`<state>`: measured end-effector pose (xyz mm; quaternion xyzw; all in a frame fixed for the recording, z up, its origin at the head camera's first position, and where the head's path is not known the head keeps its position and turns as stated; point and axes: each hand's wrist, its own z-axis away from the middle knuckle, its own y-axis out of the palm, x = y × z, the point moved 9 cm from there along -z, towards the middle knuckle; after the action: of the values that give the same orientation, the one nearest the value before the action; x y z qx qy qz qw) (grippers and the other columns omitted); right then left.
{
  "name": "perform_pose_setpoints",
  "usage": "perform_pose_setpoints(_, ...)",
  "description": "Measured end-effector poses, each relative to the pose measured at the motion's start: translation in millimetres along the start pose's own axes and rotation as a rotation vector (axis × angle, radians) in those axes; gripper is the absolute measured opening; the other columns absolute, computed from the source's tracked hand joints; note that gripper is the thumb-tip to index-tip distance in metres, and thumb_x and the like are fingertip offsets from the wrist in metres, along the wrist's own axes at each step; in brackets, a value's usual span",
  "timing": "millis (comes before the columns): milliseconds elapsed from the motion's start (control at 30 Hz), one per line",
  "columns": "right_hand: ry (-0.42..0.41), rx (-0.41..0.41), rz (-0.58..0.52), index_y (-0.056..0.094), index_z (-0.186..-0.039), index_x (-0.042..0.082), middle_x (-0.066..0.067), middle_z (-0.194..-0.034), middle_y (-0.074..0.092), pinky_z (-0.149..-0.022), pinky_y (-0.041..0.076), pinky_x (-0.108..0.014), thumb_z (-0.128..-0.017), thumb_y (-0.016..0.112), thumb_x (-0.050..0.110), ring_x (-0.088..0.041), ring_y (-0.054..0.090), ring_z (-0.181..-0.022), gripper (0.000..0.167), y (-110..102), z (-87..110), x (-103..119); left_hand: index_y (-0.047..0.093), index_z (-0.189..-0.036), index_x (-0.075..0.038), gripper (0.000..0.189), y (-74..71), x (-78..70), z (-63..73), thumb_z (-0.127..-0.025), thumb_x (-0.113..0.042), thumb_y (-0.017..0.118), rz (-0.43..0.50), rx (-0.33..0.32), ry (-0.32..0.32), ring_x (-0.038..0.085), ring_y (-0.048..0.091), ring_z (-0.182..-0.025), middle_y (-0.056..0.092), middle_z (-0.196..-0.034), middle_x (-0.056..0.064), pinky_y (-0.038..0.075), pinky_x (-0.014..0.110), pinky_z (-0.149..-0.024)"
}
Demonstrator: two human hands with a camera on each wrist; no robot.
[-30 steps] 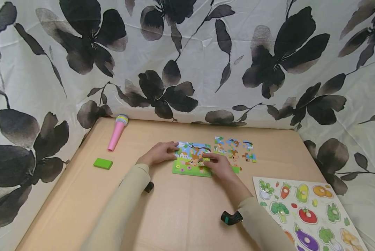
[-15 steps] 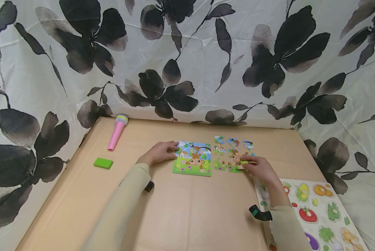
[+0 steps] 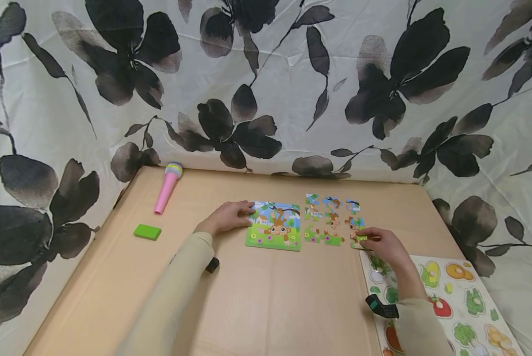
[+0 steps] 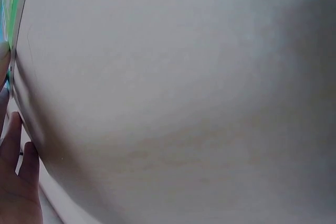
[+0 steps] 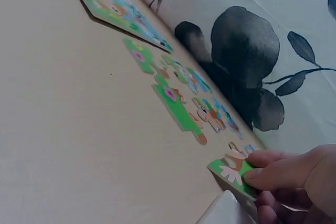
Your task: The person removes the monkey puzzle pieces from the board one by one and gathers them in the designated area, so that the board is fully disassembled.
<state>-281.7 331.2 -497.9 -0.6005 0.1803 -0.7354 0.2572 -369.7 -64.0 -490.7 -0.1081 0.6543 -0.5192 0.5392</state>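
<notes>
My left hand point(image 3: 225, 217) rests its fingertips on the left edge of a small monkey-picture puzzle board point(image 3: 270, 242), which lies flat on the table. To the right of the board lie several loose jigsaw pieces point(image 3: 332, 241), laid out in rows and slightly apart. My right hand point(image 3: 387, 246) pinches one puzzle piece point(image 5: 231, 174) between thumb and fingers at the lower right of these rows. Green grass and a pale monkey hand show on that piece, which looks tilted in the right wrist view. Only some fingers point(image 4: 29, 166) and a strip of board appear in the left wrist view.
A white board with vegetable pictures point(image 3: 461, 277) lies at the right, partly under my right forearm. On the left are a pink toy microphone point(image 3: 164, 193) and a green block point(image 3: 147, 232). Floral cloth point(image 3: 292, 89) hangs behind the table point(image 3: 257, 296).
My right hand has moved right, from over the puzzle board to the lower right of the loose pieces, carrying the puzzle piece. My left hand has stayed at the board's edge.
</notes>
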Motion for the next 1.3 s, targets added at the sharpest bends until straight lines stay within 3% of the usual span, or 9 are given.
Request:
perform_pose_setpoints(267,-0.013,-0.026,0.011,0.063,-0.123,-0.001,-0.020,-0.115,0.063,-0.072,0.054,-0.030,-0.096,0.062,0.009,-0.026,0.061,-0.096,0.029,3.4,-4.0,0.4,0.061,-0.134,-0.009,0.048,-0.2,1.8,-0.3,-0.090,-0.026,0.070,0.002,0.003,-0.012,0.022,0.029,-0.145,0.044,-0.151,0.000,0.021,0.046,-0.118)
perform_pose_setpoints(533,-0.016,-0.026,0.058,0.063,-0.122,-0.003,-0.015,-0.101,0.063,-0.066,0.049,-0.033,-0.094,0.063,0.008,-0.024,0.055,-0.082,0.029,4.3,-2.6,1.7,0.061,-0.135,-0.011,0.048,1.7,3.6,-1.2,-0.090,-0.027,0.070,0.004,0.010,-0.021,0.021,0.028,-0.145,0.043,-0.151,-0.002,0.020,0.045,-0.118)
perform_pose_setpoints(1300,0.023,-0.040,0.087,0.062,-0.122,-0.003,-0.010,-0.093,0.060,-0.063,0.047,-0.031,-0.093,0.065,0.010,-0.022,0.052,-0.078,0.032,3.8,-5.9,-6.6,0.061,-0.135,-0.010,0.048,1.3,3.1,-1.3,-0.091,-0.027,0.070,0.006,0.008,-0.019,0.020,0.028,-0.145,0.043,-0.151,-0.001,0.019,0.046,-0.118)
